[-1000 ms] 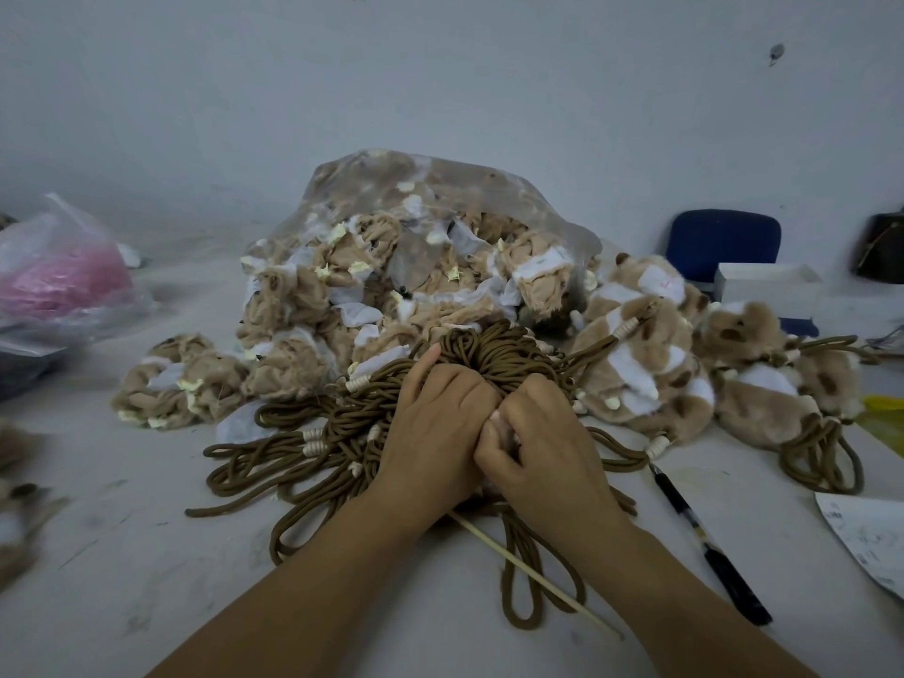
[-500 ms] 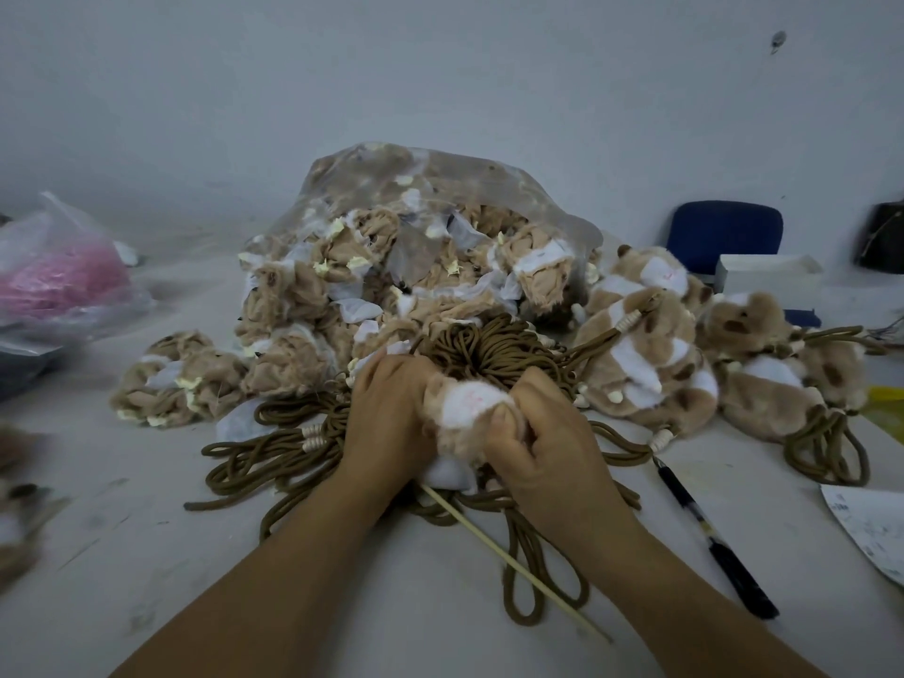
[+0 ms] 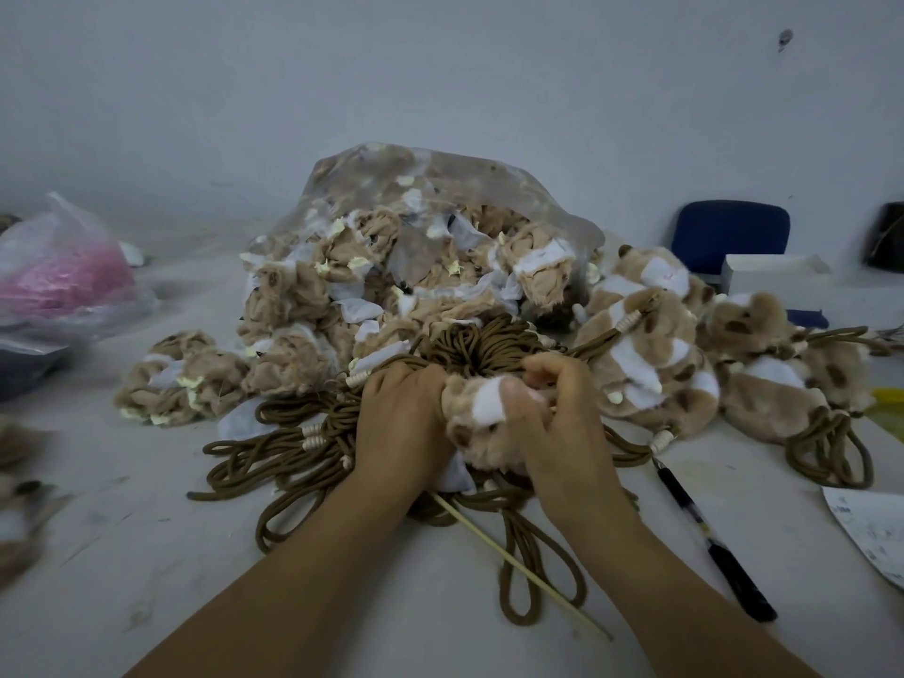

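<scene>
A small tan-and-white plush toy skin (image 3: 482, 418) sits between my two hands over a heap of brown cords (image 3: 313, 442). My left hand (image 3: 401, 423) grips its left side with curled fingers. My right hand (image 3: 557, 423) grips its right side, thumb pressed on the white patch. A thin wooden stick (image 3: 523, 565) lies on the table below my hands, its upper end hidden under them. A clear plastic bag (image 3: 440, 188) full of unturned plush skins stands just behind.
Finished plush toys with cords (image 3: 655, 354) pile up at the right. A black pen (image 3: 714, 540) and a paper sheet (image 3: 870, 526) lie at the right front. A pink-filled bag (image 3: 63, 276) sits far left, loose skins (image 3: 181, 379) beside the cords, a blue chair (image 3: 729, 237) behind.
The plush skin, hidden inside my closed hands a second ago, now bulges out between them with its white patch showing. My hands have spread apart slightly.
</scene>
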`<state>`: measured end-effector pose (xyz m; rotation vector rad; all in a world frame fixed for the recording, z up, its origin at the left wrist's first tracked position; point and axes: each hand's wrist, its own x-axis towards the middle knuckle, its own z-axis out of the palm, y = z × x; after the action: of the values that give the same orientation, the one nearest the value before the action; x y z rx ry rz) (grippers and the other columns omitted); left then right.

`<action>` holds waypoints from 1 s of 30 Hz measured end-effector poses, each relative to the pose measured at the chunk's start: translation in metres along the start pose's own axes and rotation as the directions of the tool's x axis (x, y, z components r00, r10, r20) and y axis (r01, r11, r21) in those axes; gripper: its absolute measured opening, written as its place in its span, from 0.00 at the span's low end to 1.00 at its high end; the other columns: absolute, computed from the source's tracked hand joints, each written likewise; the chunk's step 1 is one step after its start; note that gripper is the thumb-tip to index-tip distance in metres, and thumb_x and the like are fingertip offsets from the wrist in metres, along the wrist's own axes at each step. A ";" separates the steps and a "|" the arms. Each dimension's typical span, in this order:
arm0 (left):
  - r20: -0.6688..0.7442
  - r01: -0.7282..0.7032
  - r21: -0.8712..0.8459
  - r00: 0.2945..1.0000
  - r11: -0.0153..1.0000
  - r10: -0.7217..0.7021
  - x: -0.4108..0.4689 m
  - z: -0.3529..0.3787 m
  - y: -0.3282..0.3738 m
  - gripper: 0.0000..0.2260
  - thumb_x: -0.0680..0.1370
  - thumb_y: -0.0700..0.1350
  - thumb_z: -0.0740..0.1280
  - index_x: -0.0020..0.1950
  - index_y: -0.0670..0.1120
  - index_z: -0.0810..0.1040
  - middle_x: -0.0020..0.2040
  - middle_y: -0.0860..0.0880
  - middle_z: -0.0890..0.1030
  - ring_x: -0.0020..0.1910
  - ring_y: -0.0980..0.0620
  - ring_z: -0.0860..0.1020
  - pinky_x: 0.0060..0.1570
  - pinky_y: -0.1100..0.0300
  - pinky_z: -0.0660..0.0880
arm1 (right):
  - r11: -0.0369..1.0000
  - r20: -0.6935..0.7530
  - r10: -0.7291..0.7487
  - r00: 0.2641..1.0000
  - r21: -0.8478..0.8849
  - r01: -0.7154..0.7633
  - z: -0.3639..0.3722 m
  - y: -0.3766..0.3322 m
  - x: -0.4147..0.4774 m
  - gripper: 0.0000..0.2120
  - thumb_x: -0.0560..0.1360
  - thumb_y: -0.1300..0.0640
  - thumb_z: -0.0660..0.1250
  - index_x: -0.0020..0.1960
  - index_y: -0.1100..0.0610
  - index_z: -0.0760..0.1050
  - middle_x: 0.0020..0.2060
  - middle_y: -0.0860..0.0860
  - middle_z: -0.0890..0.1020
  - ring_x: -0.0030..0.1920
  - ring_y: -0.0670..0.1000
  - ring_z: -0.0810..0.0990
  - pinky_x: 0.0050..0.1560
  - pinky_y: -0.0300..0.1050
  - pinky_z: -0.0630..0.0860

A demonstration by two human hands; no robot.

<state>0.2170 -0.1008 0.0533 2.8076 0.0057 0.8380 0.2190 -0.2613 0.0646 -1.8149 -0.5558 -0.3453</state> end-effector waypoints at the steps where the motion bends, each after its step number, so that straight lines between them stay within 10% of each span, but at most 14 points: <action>1: -0.012 -0.004 0.008 1.000 1.000 0.004 -0.001 -0.001 0.001 0.17 0.66 0.53 0.75 0.46 0.49 0.73 0.45 0.50 0.78 0.52 0.47 0.72 0.50 0.57 0.58 | 0.998 0.017 0.005 1.000 -0.070 -0.004 0.004 -0.003 -0.002 0.20 0.67 0.30 0.60 0.54 0.37 0.63 0.55 0.42 0.69 0.52 0.37 0.72 0.41 0.35 0.76; 4: -0.082 -0.008 -0.003 0.997 1.000 0.008 -0.004 -0.003 0.003 0.09 0.72 0.49 0.71 0.43 0.47 0.74 0.41 0.48 0.79 0.48 0.45 0.74 0.51 0.55 0.61 | 0.951 0.069 0.018 0.997 -0.310 0.004 0.016 -0.003 -0.002 0.30 0.65 0.32 0.63 0.62 0.42 0.62 0.56 0.42 0.67 0.50 0.41 0.73 0.43 0.40 0.76; 7: -0.086 -0.008 -0.029 0.996 1.000 0.006 -0.005 -0.004 0.004 0.08 0.74 0.47 0.69 0.41 0.46 0.71 0.39 0.47 0.78 0.46 0.44 0.74 0.48 0.55 0.61 | 0.945 0.124 0.046 0.991 -0.328 -0.002 0.017 0.002 0.001 0.15 0.70 0.43 0.68 0.51 0.47 0.68 0.47 0.46 0.76 0.44 0.43 0.75 0.37 0.30 0.70; 15: -0.071 -0.056 -0.212 0.997 0.976 0.041 -0.008 -0.009 0.005 0.11 0.71 0.44 0.74 0.45 0.44 0.73 0.43 0.45 0.78 0.43 0.42 0.76 0.44 0.52 0.67 | 0.966 0.244 0.174 0.954 0.146 -0.213 0.005 -0.012 -0.002 0.16 0.67 0.34 0.66 0.41 0.46 0.80 0.30 0.44 0.82 0.29 0.39 0.79 0.28 0.31 0.72; 22: -0.273 -0.163 -0.268 0.958 0.949 0.087 -0.009 -0.013 0.012 0.27 0.74 0.46 0.74 0.70 0.40 0.72 0.70 0.41 0.69 0.69 0.41 0.68 0.67 0.43 0.68 | 0.939 -0.018 0.240 0.971 0.260 -0.227 -0.007 -0.005 0.006 0.15 0.68 0.30 0.62 0.40 0.38 0.81 0.36 0.41 0.84 0.35 0.39 0.82 0.32 0.31 0.76; 26: -0.446 -0.351 -0.282 0.872 0.893 0.202 -0.016 -0.013 0.030 0.11 0.79 0.42 0.64 0.57 0.40 0.79 0.56 0.44 0.76 0.54 0.50 0.74 0.56 0.60 0.71 | 0.948 0.005 0.200 0.980 0.252 -0.195 -0.010 -0.003 0.007 0.19 0.70 0.29 0.61 0.42 0.42 0.80 0.39 0.51 0.83 0.35 0.45 0.81 0.35 0.40 0.79; 30: -0.198 -0.141 -0.530 0.979 0.836 0.040 -0.017 -0.015 0.028 0.08 0.79 0.41 0.68 0.57 0.42 0.79 0.50 0.51 0.77 0.47 0.61 0.73 0.48 0.74 0.68 | 0.889 0.027 0.275 0.961 0.372 -0.265 -0.008 -0.002 0.008 0.09 0.68 0.39 0.66 0.41 0.40 0.82 0.38 0.49 0.85 0.39 0.48 0.84 0.40 0.47 0.81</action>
<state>0.1929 -0.1259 0.0621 2.2043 -0.2950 0.9364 0.2244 -0.2664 0.0726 -1.4881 -0.3159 -0.0639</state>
